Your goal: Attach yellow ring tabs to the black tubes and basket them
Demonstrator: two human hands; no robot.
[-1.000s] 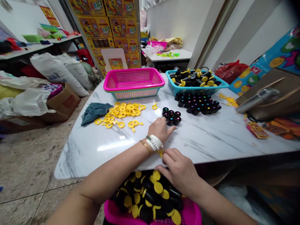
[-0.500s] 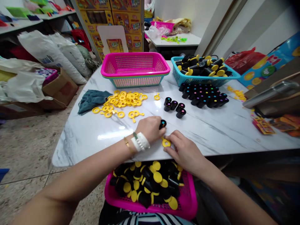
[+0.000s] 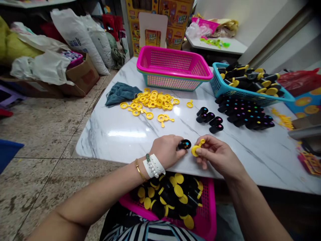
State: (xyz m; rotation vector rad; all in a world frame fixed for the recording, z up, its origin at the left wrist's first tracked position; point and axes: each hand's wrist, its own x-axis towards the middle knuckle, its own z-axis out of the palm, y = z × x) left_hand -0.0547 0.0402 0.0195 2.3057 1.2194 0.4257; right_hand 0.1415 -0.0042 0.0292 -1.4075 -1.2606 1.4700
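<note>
My left hand (image 3: 168, 150) is closed round a small black cup (image 3: 185, 144) with coloured dots on its end, near the table's front edge. Between the thumb and fingers of my right hand (image 3: 218, 154) is a yellow plastic ring with a tab (image 3: 195, 150), just right of the cup and apart from it. Several more black cups (image 3: 209, 117) stand beyond my hands. A heap of yellow ring pieces (image 3: 155, 99) lies to the left, with one loose ring (image 3: 190, 104) apart. Below the edge, a pink basket (image 3: 212, 214) holds black cups with yellow caps.
A pink basket (image 3: 175, 50) nested over a teal one stands at the back. Right of it, a blue basket (image 3: 253, 95) is full of capped black cups, with rows of black cups (image 3: 244, 112) before it. A dark cloth (image 3: 122, 93) lies at the left.
The view has turned to the left. My right hand has lifted the yellow ring from the table and tilted it; my left hand still holds the black cup.
</note>
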